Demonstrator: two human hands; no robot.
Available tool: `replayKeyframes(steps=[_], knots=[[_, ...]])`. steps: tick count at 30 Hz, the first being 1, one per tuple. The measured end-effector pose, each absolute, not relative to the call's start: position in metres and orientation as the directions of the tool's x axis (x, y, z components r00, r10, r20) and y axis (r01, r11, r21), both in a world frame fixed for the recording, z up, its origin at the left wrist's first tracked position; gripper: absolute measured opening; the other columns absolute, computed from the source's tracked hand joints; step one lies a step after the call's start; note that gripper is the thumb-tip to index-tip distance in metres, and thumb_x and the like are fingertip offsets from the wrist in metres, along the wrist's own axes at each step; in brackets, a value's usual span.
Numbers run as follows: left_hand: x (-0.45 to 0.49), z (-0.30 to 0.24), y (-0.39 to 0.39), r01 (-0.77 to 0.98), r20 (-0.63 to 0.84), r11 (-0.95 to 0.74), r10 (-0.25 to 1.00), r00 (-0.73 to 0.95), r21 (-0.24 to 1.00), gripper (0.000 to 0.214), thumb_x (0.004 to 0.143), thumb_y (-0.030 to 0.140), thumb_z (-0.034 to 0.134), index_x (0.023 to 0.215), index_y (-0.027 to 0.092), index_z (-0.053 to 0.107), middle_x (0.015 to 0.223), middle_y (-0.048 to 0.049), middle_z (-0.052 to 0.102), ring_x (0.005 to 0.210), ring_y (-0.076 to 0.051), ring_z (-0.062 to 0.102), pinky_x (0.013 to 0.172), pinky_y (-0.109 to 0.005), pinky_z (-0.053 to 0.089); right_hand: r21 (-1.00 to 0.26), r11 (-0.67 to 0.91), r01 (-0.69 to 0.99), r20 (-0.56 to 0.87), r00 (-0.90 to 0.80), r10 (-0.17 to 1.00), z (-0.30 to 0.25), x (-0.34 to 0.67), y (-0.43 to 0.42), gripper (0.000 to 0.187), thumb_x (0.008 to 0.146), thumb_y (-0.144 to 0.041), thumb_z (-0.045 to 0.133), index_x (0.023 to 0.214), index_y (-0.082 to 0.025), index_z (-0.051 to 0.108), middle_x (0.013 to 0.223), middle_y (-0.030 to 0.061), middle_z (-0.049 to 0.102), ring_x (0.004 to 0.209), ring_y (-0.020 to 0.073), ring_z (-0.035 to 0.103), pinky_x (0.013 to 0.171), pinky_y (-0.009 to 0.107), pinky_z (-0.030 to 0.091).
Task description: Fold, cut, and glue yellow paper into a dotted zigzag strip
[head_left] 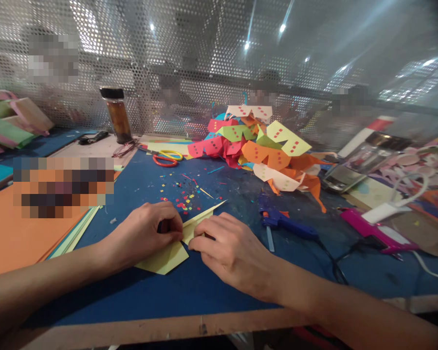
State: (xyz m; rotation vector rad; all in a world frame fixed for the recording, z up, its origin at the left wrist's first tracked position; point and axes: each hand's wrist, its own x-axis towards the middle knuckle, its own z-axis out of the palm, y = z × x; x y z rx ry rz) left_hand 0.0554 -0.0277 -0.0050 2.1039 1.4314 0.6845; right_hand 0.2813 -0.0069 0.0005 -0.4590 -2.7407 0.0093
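Observation:
A folded piece of pale yellow paper (164, 260) lies low over the blue tabletop (160, 301), between my two hands. Thumb and fingers of my left hand (151, 233) pinch its folded edge near the middle. Close beside it, my right hand (228, 248) has its fingers curled on the same paper, with the fingertips pressed to the fold. A narrow pointed end of the paper sticks out beyond the right hand's fingers. Part of the sheet is hidden under both hands. Small coloured paper squares (184, 201) are scattered just beyond the hands.
Scissors (166, 158) with red and yellow handles lie farther back. A pile of folded paper masks (266, 150) stands at back right. A blue glue gun (288, 226) with its cord is right of my hands. Orange sheets (40, 238) lie left; a jar (118, 116) stands behind.

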Motion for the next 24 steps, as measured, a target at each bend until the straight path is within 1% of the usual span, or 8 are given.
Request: replayKeyframes(steps=[5, 12, 20, 24], knots=[[0.0554, -0.0055, -0.0280, 0.688, 0.114, -0.312, 0.941, 0.318, 0.655, 0.008, 0.081, 0.017, 0.063, 0.074, 0.022, 0.065, 0.076, 0.0049, 0.062, 0.066, -0.011, 0.056, 0.064, -0.024, 0.040, -0.070, 0.948, 0.311, 0.344, -0.884, 0.316, 0.0029, 0.2843, -0.0077, 0.017, 0.088, -0.009, 0.054, 0.093, -0.018, 0.067, 0.098, 0.0028, 0.067, 0.087, 0.0173, 0.060, 0.073, 0.032, 0.039], [0.0547, -0.0057, -0.0278, 0.677, 0.124, -0.327, 0.935, 0.332, 0.659, 0.009, 0.082, 0.018, 0.063, 0.074, 0.022, 0.065, 0.077, 0.0045, 0.062, 0.067, -0.011, 0.056, 0.064, -0.024, 0.040, -0.069, 0.948, 0.311, 0.322, -0.892, 0.316, 0.0048, 0.2862, -0.0078, 0.013, 0.089, -0.012, 0.057, 0.092, -0.019, 0.067, 0.098, 0.0025, 0.068, 0.088, 0.0180, 0.061, 0.076, 0.033, 0.040], [0.0549, -0.0070, -0.0275, 0.669, 0.134, -0.333, 0.934, 0.331, 0.664, 0.009, 0.082, 0.018, 0.064, 0.074, 0.023, 0.065, 0.076, 0.0060, 0.062, 0.066, -0.010, 0.056, 0.064, -0.023, 0.041, -0.060, 0.957, 0.285, 0.352, -0.891, 0.288, 0.0046, 0.2870, -0.0069, 0.010, 0.088, -0.012, 0.057, 0.087, -0.018, 0.065, 0.097, 0.0016, 0.068, 0.084, 0.0168, 0.060, 0.073, 0.031, 0.042], [0.0548, -0.0073, -0.0271, 0.675, 0.140, -0.334, 0.935, 0.326, 0.658, 0.009, 0.082, 0.018, 0.064, 0.074, 0.023, 0.065, 0.076, 0.0062, 0.061, 0.066, -0.010, 0.056, 0.064, -0.024, 0.041, -0.116, 0.938, 0.327, 0.377, -0.859, 0.347, 0.0023, 0.2859, -0.0087, 0.016, 0.087, -0.007, 0.053, 0.093, -0.017, 0.065, 0.095, 0.0020, 0.068, 0.086, 0.0170, 0.060, 0.076, 0.031, 0.044]])
